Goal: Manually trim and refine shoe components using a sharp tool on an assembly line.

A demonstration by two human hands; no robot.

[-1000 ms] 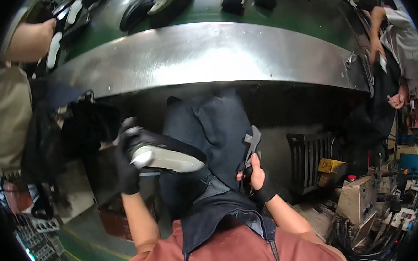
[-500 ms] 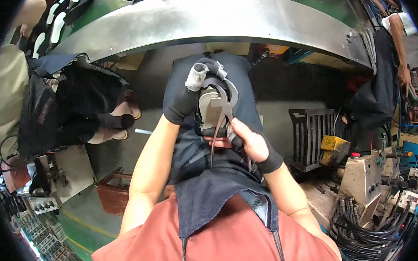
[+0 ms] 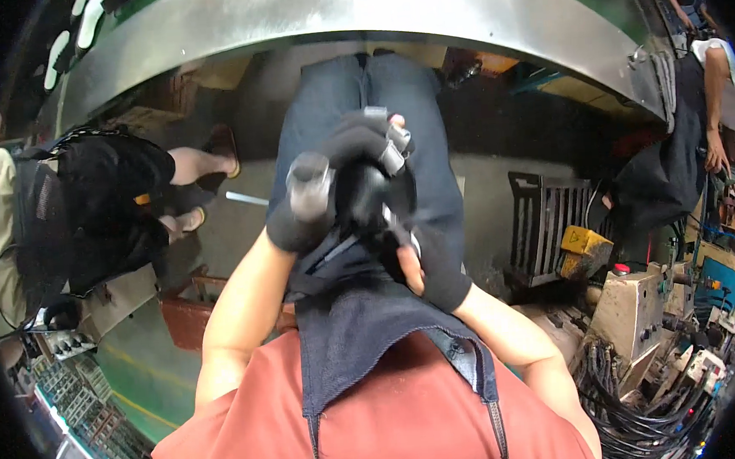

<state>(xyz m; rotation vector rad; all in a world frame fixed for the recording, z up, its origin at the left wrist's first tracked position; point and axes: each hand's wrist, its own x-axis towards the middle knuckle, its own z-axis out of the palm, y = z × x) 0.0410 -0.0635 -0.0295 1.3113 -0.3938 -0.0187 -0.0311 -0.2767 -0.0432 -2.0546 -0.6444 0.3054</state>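
Note:
Over my lap, a dark rounded shoe (image 3: 367, 197) is smeared by motion between my hands. My left hand (image 3: 319, 186), in a black glove with silver tape round the fingers, curls over its far and left sides. On the near right, my right hand (image 3: 433, 267) is closed, its bare thumb showing beyond the dark glove. A blurred metal streak by that thumb seems to be part of the pincers (image 3: 394, 223); their jaws and handles cannot be made out now. The shoe's underside is not distinguishable.
A curved metal bench (image 3: 321, 13) crosses ahead, with pale soles (image 3: 90, 21) at far left. A person in dark clothes (image 3: 105, 203) is at left, another (image 3: 666, 161) at right. A slatted rack (image 3: 544, 219), yellow block (image 3: 586, 250), control box (image 3: 634, 314) and brown crate (image 3: 189, 312) flank me.
The grey underside and pincers, plain before, are now blurred and mostly hidden. My left hand has swung over the shoe; my right has shifted slightly left. The view has shifted too.

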